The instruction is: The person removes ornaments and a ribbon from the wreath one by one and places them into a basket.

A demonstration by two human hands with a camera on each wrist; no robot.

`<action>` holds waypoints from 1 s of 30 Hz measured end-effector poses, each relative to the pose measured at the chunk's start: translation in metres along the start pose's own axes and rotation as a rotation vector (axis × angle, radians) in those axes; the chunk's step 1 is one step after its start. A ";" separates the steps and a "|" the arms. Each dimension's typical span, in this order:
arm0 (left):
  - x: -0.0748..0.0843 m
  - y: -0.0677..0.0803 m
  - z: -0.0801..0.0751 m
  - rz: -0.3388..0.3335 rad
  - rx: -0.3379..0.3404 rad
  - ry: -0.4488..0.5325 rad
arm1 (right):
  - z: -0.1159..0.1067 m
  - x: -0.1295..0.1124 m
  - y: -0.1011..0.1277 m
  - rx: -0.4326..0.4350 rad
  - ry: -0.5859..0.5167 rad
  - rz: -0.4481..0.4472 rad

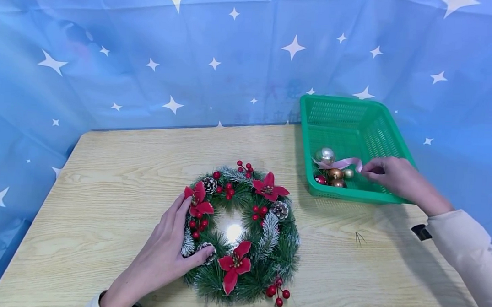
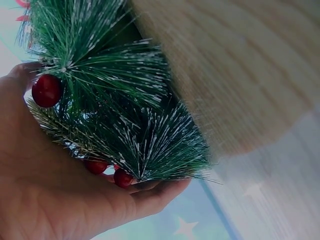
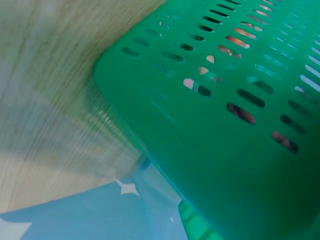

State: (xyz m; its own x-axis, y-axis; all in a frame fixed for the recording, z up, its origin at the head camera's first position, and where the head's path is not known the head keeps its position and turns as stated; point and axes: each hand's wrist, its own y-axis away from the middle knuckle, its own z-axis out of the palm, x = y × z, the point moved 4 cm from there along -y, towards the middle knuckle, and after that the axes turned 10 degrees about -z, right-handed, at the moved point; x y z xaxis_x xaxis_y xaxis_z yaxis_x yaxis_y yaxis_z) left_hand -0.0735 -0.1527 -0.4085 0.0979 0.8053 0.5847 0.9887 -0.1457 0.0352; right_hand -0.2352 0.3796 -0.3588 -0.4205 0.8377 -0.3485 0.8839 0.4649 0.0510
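Note:
A green wreath [image 1: 282, 260] with red poinsettias, berries and frosted pine cones lies flat on the table. My left hand [image 1: 159, 250] holds its left side, thumb by a pine cone and fingertips at a red flower; in the left wrist view the hand [image 2: 65, 185] curves around the needles [image 2: 115, 75]. Over the right part of a green basket [image 1: 351, 194], my right hand [image 1: 401, 178] pinches the end of a pink ribbon [image 1: 344, 163]. The ribbon's other end lies among the baubles. From the right wrist, the basket wall [image 3: 200, 150] hides most of that hand.
Inside the basket sit a silver bauble [image 1: 325, 154], brown baubles [image 1: 336, 174], a small gold one [image 1: 348, 173] and a red one [image 1: 321, 179]. A few loose needles [image 1: 359, 239] lie on the wooden table [image 1: 117, 184]. A blue star-patterned cloth [image 1: 242, 57] hangs behind.

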 end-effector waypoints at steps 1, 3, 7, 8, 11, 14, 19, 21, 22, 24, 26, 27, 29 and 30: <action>0.000 0.000 0.000 -0.001 0.000 -0.001 | 0.001 -0.001 0.000 -0.023 -0.014 -0.010; 0.000 0.000 0.000 -0.001 0.001 -0.004 | 0.003 -0.002 0.000 -0.071 -0.047 -0.011; -0.001 -0.001 0.000 0.003 0.004 -0.013 | 0.005 -0.005 0.000 -0.149 -0.081 0.005; 0.000 -0.001 0.000 0.004 0.006 -0.014 | 0.005 -0.007 0.000 -0.157 -0.078 0.011; -0.001 -0.001 0.000 0.001 0.005 -0.018 | 0.006 -0.011 -0.001 -0.154 -0.054 0.019; -0.001 0.000 -0.001 -0.006 0.007 -0.025 | 0.007 -0.018 -0.001 -0.102 -0.035 0.015; 0.000 0.001 -0.003 -0.014 0.025 -0.045 | 0.009 -0.037 0.000 0.110 -0.016 -0.044; 0.001 0.001 -0.004 -0.016 0.032 -0.052 | 0.012 -0.047 0.000 0.197 -0.004 -0.085; 0.002 0.001 -0.004 -0.017 0.034 -0.057 | 0.013 -0.052 0.001 0.232 -0.006 -0.097; 0.003 0.002 -0.004 -0.014 0.044 -0.073 | 0.017 -0.064 0.003 0.282 -0.013 -0.117; 0.005 0.002 -0.005 -0.008 0.051 -0.098 | 0.022 -0.077 0.005 0.314 -0.034 -0.135; 0.005 0.001 -0.006 -0.005 0.055 -0.114 | 0.025 -0.083 0.006 0.323 -0.051 -0.139; 0.007 0.001 -0.007 0.013 0.060 -0.149 | 0.030 -0.096 0.007 0.347 -0.066 -0.172; 0.008 0.001 -0.007 0.024 0.063 -0.162 | 0.032 -0.103 0.008 0.357 -0.065 -0.195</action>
State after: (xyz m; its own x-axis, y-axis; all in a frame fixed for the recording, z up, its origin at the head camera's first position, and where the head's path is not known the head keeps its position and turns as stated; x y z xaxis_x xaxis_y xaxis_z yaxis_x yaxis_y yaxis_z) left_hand -0.0729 -0.1508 -0.3983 0.1340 0.8847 0.4465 0.9904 -0.1345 -0.0309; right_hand -0.1784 0.2877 -0.3529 -0.5839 0.7184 -0.3782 0.8089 0.4754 -0.3458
